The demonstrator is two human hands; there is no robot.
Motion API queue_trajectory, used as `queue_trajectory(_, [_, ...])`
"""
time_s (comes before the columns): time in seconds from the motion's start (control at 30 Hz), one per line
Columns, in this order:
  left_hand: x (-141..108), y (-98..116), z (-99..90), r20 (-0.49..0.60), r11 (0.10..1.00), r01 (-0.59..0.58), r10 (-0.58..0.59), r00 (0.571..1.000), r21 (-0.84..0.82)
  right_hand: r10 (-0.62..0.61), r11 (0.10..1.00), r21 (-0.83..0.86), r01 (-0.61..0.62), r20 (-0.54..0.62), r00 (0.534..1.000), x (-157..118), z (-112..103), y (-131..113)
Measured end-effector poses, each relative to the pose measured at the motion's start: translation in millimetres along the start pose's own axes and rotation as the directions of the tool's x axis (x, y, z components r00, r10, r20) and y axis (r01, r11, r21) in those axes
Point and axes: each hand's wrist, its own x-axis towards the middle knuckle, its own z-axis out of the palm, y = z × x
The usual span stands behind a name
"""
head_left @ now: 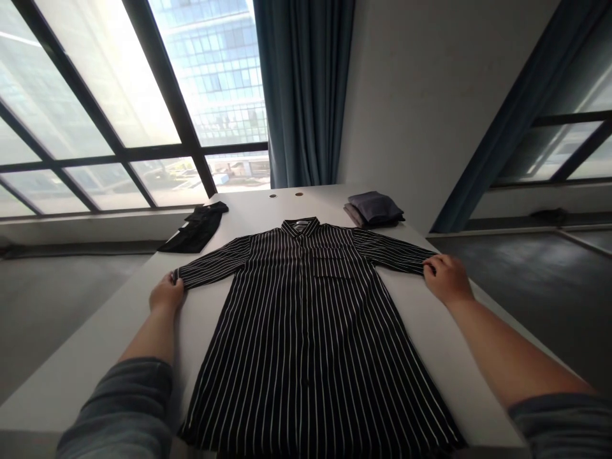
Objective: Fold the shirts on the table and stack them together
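1. Now I see the shirt (306, 331) laid flat in the middle of the white table (425, 338). It is black with thin white stripes.
2. Its collar points to the far end, and its bottom edge is close to me.
3. My left hand (166, 293) is closed on the end of one sleeve, pinching it.
4. My right hand (448, 278) has its fingers bent and closed on the end of the other sleeve, so both sleeves stick out wide.
5. Past the left sleeve I see a black cloth (194, 231), near the table's side.
6. Past the right sleeve sits a folded pile (375, 210), grey on top.
7. Behind the table hangs a blue curtain (306, 95).
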Motion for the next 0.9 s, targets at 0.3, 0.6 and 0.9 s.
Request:
queue_trajectory(0.3, [-4.6, 5.6, -1.7, 0.009, 0.995, -0.028, 0.028, 1.0, 0.099, -0.11, 0.988, 0.122, 0.089, 0.176, 0.978, -2.4, 6.5, -16.6])
queue_trajectory(0.6, [-5.2, 7.0, -3.3, 0.015, 0.995, -0.04, 0.039, 0.999, 0.086, -0.125, 0.985, 0.145, 0.098, 0.19, 0.974, -1.7, 11.8, -11.9])
queue_trajectory(0.9, [-16.1, 51.2, -11.9, -0.185, 0.977, -0.171, 0.192, 0.964, 0.126, -0.184, 0.971, 0.175, 0.163, 0.109, 0.977, 28.6, -2.0, -56.4])
